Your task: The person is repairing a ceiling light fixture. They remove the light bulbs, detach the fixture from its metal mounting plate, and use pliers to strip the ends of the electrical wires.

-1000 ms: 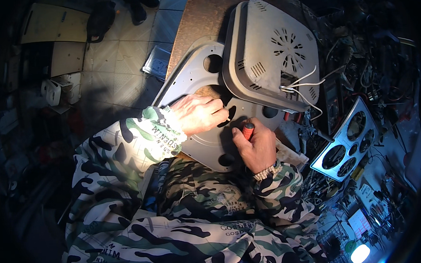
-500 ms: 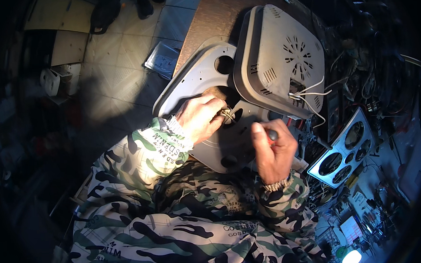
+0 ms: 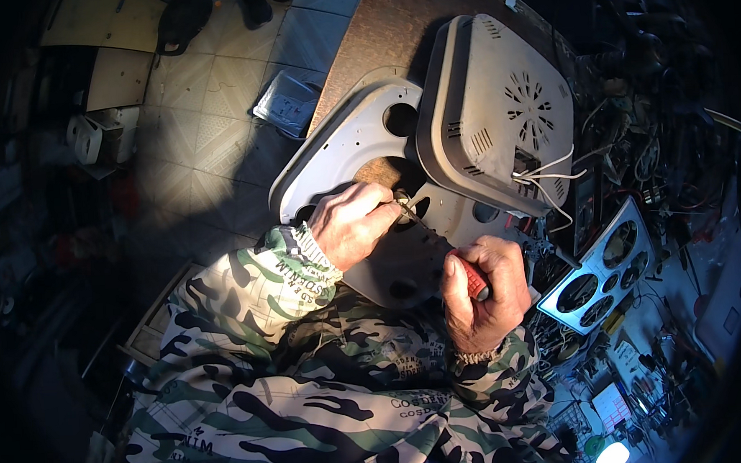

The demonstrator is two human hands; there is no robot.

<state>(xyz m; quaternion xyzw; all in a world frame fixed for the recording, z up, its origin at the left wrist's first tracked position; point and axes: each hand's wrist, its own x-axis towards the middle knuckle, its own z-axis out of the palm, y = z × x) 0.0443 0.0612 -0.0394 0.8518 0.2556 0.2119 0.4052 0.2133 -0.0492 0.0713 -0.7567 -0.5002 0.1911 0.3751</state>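
Two grey plastic housings on desk [image 3: 377, 30]: vented cover [image 3: 498, 107] beyond both hands, flat panel with round holes [image 3: 341, 149] under them. Left hand [image 3: 353, 224] pinches a small metal fitting [image 3: 404, 199] at the panel's hole. Right hand [image 3: 484, 297] fisted around red-handled screwdriver [image 3: 475, 283], shaft toward fitting.

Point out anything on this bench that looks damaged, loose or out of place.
The grey housing lies tilted over the white panel, not seated on it, and loose white wires trail from its lower edge. The right hand grips a red-handled screwdriver; the left hand steadies its tip. No cracks or spills are visible.
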